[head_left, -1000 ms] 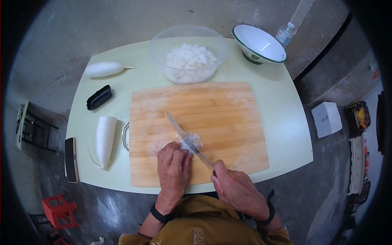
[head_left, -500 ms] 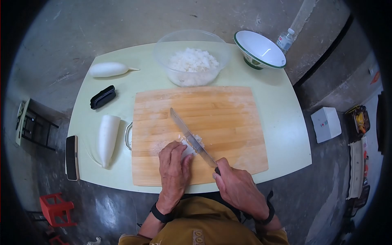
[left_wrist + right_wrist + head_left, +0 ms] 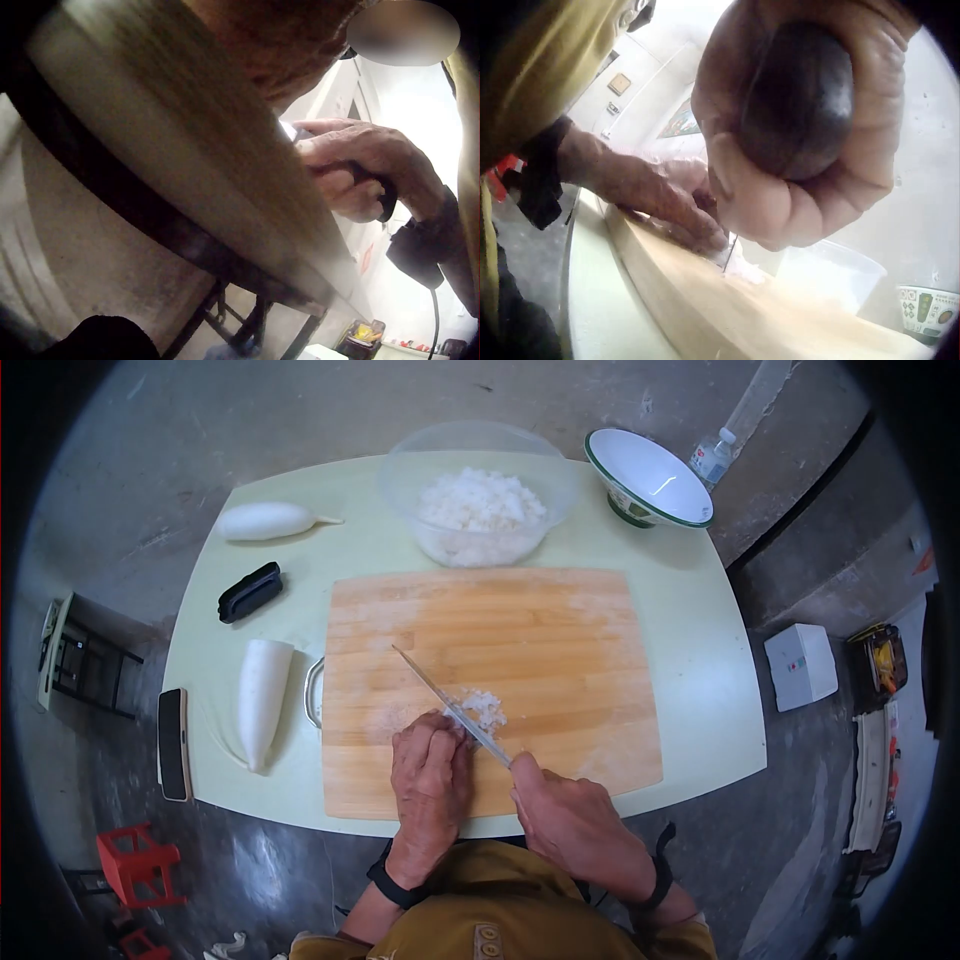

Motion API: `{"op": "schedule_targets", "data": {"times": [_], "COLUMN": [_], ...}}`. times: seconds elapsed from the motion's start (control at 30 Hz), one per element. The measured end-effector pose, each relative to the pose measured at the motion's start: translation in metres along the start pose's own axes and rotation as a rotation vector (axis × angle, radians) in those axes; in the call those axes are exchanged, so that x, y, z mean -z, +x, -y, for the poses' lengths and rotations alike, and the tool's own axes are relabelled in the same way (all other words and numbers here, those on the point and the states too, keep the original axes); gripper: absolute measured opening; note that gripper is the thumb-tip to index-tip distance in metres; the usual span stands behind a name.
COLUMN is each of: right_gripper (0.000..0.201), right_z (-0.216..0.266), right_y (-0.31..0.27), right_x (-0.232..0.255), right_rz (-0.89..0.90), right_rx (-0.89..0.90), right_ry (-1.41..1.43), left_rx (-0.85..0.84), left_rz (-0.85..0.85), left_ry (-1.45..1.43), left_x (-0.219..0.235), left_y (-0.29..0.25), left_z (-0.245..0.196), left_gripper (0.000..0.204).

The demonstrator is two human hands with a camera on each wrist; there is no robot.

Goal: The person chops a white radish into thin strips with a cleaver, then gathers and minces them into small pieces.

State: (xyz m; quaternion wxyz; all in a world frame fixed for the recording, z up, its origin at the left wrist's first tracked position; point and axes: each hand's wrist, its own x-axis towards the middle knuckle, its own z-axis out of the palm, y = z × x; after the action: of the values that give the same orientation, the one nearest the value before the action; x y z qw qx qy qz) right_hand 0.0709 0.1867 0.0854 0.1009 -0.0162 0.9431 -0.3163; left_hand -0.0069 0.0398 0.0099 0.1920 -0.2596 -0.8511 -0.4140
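In the head view my right hand (image 3: 575,815) grips a kitchen knife (image 3: 432,685), its blade slanting to the far left over the cutting board (image 3: 560,660). The right wrist view shows the fingers wrapped round the dark knife handle (image 3: 799,101). My left hand (image 3: 430,765) rests on the board with bent fingers, holding a white radish piece that is mostly hidden under them. The blade stands right beside its fingertips. Finely chopped white radish (image 3: 488,708) lies just right of the blade.
A clear plastic bowl (image 3: 395,510) of chopped white radish stands behind the board, a green-rimmed bowl (image 3: 650,475) to its right. Two white radishes (image 3: 262,695), a black plastic tray-like item (image 3: 250,592) and a phone (image 3: 172,745) lie at the left. A bottle (image 3: 712,457) stands back right.
The blade's tip has swung left and nearer to me, and the blade now shows narrower. My left fingers have drawn in over the radish piece, covering more of it.
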Motion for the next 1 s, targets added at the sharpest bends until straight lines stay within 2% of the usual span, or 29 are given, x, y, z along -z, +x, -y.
{"op": "schedule_targets", "data": {"times": [0.13, 0.23, 0.43, 0.67, 1.0], "right_gripper": [0.018, 0.016, 0.017, 0.018, 0.018], "right_z": [-0.002, -0.007, -0.001, 0.003, -0.001], "right_y": [0.005, 0.0, -0.014, -0.015, 0.008], "right_x": [-0.003, 0.0, 0.01, 0.012, -0.001], "right_rz": [-0.053, -0.117, -0.09, -0.012, -0.004], "right_rx": [0.017, 0.036, 0.033, -0.006, 0.032], "right_ry": [-0.046, 0.063, 0.089, 0.005, -0.02], "left_rx": [-0.003, 0.036, 0.066, 0.044, -0.004], "left_rz": [-0.016, -0.07, -0.1, -0.046, -0.027], "left_ry": [-0.005, -0.029, -0.013, -0.009, -0.012], "left_x": [-0.002, -0.005, -0.002, 0.0, 0.0], "left_y": [-0.004, -0.008, -0.006, -0.002, -0.002], "left_z": [0.001, 0.004, 0.003, 0.001, 0.001], "left_gripper": [0.022, 0.022, 0.019, 0.02, 0.019]}}
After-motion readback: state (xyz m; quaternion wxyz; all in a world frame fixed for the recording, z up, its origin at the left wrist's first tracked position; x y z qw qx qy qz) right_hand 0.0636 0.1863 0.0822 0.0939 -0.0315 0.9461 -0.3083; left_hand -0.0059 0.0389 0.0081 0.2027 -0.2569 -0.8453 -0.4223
